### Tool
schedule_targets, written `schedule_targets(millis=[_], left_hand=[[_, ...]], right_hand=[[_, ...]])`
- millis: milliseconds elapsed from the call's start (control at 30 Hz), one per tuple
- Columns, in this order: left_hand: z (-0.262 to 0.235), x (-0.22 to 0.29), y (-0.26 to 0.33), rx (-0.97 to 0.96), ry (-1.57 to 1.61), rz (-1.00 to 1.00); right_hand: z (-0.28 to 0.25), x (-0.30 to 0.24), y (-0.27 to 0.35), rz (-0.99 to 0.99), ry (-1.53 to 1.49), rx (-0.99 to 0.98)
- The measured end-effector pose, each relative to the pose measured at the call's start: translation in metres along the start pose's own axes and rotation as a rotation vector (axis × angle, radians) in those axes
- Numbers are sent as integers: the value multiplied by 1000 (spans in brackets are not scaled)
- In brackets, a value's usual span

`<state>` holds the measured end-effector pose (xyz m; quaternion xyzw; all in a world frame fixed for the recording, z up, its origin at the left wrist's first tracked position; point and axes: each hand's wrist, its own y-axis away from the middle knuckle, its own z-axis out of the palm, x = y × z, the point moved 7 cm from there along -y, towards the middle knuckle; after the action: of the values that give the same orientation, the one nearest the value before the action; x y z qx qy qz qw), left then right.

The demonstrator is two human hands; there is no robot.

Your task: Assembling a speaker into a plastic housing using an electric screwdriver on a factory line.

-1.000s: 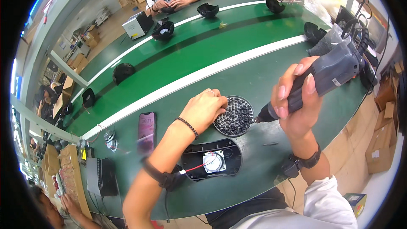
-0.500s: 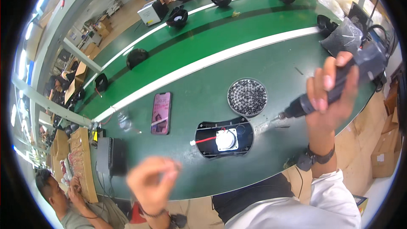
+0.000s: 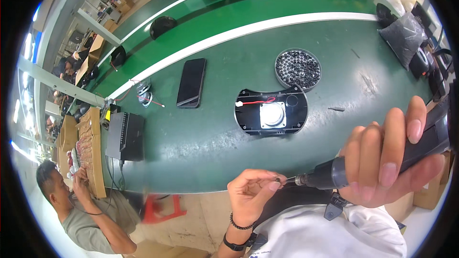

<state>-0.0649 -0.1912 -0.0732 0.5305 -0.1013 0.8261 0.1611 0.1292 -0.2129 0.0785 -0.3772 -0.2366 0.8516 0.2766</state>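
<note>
My right hand (image 3: 382, 157) is wrapped round a black electric screwdriver (image 3: 330, 174), held level over the table's front edge with its bit pointing left. At the bit's tip, my left hand (image 3: 251, 191) pinches a small dark screw (image 3: 278, 179) between thumb and forefinger. Beyond the hands lies a black plastic housing (image 3: 246, 120), open side up, with screw posts at its corners. A white-lit square speaker (image 3: 272, 114) sits inside it, and a red lead with a white plug runs to the left. Touching the housing's far edge is a round dish (image 3: 276, 70) of small black screws.
A dark phone (image 3: 191, 83) lies left of the housing, with a loose speaker (image 3: 143, 93) further left. A black box (image 3: 125, 136) with cables stands at the left edge. Black shells (image 3: 162, 27) sit on the green belt (image 3: 248, 14). A co-worker (image 3: 91, 205) sits at left.
Both hands have come together near the table's front edge, the screwdriver swinging down and the left hand moving right to its bit. The phone's screen has gone dark. The view has shifted.
</note>
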Motion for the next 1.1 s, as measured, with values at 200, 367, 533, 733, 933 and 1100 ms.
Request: schedule_targets(millis=[200, 367, 533, 733, 933, 1100], left_hand=[[5, 8, 4, -47, -29, 53], [4, 11, 4, -55, -67, 28], [2, 9, 0, -48, -159, 17], [4, 15, -1, -140, -184, 120], [15, 34, -6, -183, -598, 301], [32, 50, -10, -207, -828, 499]], right_hand=[[5, -4, 3, -14, -1, 19], [6, -2, 3, 8, 21, -9], [5, -1, 4, -14, 46, 49], [5, 3, 5, 40, 90, 76], [0, 8, 2, 31, 75, 28], [-3, 10, 2, -37, 90, 89]])
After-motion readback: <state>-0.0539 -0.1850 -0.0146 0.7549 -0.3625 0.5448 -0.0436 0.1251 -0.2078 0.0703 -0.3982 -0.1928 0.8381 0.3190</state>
